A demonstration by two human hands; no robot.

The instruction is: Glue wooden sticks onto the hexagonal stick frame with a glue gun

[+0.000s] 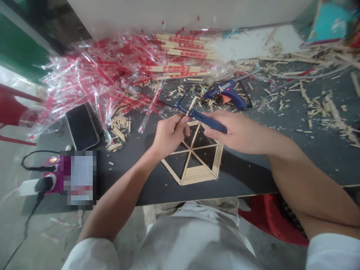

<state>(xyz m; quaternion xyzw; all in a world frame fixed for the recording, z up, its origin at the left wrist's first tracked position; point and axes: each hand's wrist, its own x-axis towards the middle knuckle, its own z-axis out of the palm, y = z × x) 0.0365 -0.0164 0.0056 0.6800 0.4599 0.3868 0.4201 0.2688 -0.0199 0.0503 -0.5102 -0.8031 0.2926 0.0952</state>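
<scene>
Two-handed clamping: gripping a blue-handled tool [201,120] between left hand [170,137] and right hand [239,131], steadying it above a hexagonal wooden-stick frame [197,176].

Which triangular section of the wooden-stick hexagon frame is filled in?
The triangular section nearest the body, packed with parallel pale sticks; the other visible sections are open, showing dark tabletop.

Tool: a dark blue tool [204,120] in my left hand [168,135] (no pattern that I can see).
1 o'clock: a glue gun [226,95], bright blue with an orange trigger.
11 o'clock: clear plastic wrappers [95,71] streaked with red print.
6 o'clock: a pale wooden stick frame [194,176] on a charcoal tabletop [247,183].
5 o'clock: a red plastic seat [270,221].
</scene>
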